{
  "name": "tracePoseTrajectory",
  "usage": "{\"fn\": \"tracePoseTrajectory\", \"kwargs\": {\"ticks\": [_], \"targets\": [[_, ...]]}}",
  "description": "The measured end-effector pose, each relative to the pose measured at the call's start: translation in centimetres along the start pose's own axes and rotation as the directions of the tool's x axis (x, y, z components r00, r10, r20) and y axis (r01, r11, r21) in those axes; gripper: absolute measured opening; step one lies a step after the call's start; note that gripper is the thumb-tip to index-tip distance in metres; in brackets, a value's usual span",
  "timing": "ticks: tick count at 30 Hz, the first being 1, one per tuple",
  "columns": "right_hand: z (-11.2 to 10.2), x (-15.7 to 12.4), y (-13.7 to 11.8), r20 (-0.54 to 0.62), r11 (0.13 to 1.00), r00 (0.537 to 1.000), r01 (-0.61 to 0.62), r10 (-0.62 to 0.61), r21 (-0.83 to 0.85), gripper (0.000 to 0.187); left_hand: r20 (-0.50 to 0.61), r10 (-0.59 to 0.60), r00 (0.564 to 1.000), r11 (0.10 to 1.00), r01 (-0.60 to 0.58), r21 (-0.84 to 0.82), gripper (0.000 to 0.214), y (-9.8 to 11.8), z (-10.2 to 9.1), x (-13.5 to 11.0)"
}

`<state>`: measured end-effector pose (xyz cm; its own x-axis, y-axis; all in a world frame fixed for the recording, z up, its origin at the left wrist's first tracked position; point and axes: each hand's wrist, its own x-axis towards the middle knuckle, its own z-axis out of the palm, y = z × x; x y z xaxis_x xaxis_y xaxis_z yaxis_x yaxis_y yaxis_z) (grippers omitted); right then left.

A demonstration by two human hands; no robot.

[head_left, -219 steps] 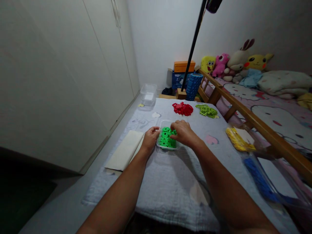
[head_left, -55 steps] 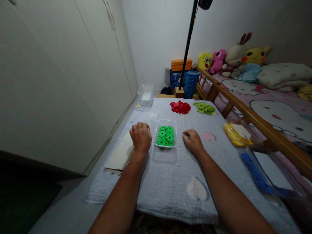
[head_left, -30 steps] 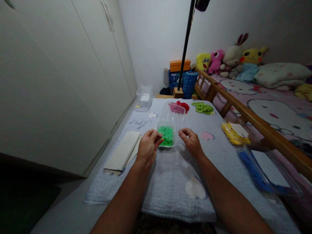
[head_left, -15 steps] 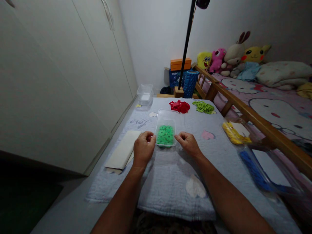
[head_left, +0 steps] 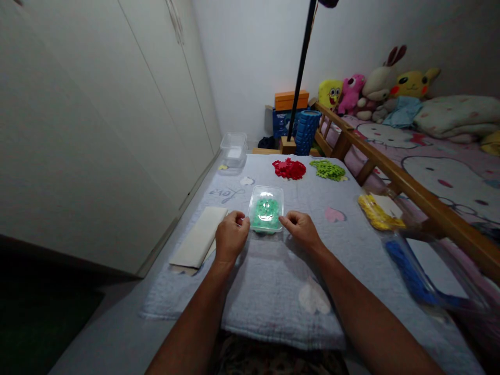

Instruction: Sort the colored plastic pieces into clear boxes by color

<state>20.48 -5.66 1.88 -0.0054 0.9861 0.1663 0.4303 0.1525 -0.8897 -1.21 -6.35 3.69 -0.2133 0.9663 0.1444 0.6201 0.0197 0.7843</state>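
A clear plastic box (head_left: 266,194) stands before me with several green flower-shaped pieces (head_left: 266,211) inside. Its transparent lid lies over the top and catches a bright glare. My left hand (head_left: 233,234), fingers curled, pinches at the near left corner of the box. At the near right corner my right hand (head_left: 300,229) is closed in the same way, thumb and forefinger against the rim. Whether the fingertips grip the lid or the box wall, I cannot tell.
Beyond the box lie a red pile (head_left: 289,169) and a lime-green pile (head_left: 328,170) of pieces. Folded cream paper (head_left: 199,237) is at left, with empty clear boxes (head_left: 233,148) behind. Yellow (head_left: 377,213) and blue packs (head_left: 410,271) sit at right, beside the wooden bed rail (head_left: 390,172).
The clear lid, whose far edge was raised behind the box, has come down flat over the green pieces. Both hands have stayed at the near corners.
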Motion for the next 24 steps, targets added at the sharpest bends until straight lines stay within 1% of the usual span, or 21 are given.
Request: {"fn": "tracePoseTrajectory", "kwargs": {"ticks": [2,6,9,12,15,21,24], "targets": [[0.0,0.1,0.1,0.0,1.0,1.0,-0.002,0.002,-0.014,0.044,0.036,-0.025,0.999,0.998,0.027,-0.055,0.019,-0.3,0.0,0.2],[0.0,0.2,0.2,0.027,1.0,0.999,-0.022,0.023,-0.022,0.046,0.149,-0.079,0.986,0.973,0.109,-0.206,0.028,-1.2,0.4,0.7],[-0.2,0.2,0.2,0.071,0.998,0.996,-0.061,0.059,0.019,0.046,0.226,-0.105,0.968,0.935,0.174,-0.308,0.03,-1.8,0.7,0.8],[-0.2,0.2,0.3,0.104,0.992,0.99,-0.102,0.094,0.076,0.044,0.274,-0.13,0.953,0.892,0.233,-0.386,0.03,-1.9,0.9,0.6],[-0.2,0.2,0.3,0.113,0.985,0.987,-0.129,0.116,0.112,0.044,0.289,-0.133,0.948,0.874,0.25,-0.416,0.031,-1.8,0.9,0.5],[0.0,0.0,0.3,0.141,0.962,0.972,-0.209,0.186,0.174,0.045,0.299,-0.108,0.948,0.885,0.229,-0.405,0.035,-1.4,0.8,0.2],[0.1,0.0,0.3,0.149,0.946,0.965,-0.245,0.216,0.212,0.046,0.333,-0.124,0.935,0.857,0.27,-0.439,0.037,-1.3,0.9,0.0]]}}
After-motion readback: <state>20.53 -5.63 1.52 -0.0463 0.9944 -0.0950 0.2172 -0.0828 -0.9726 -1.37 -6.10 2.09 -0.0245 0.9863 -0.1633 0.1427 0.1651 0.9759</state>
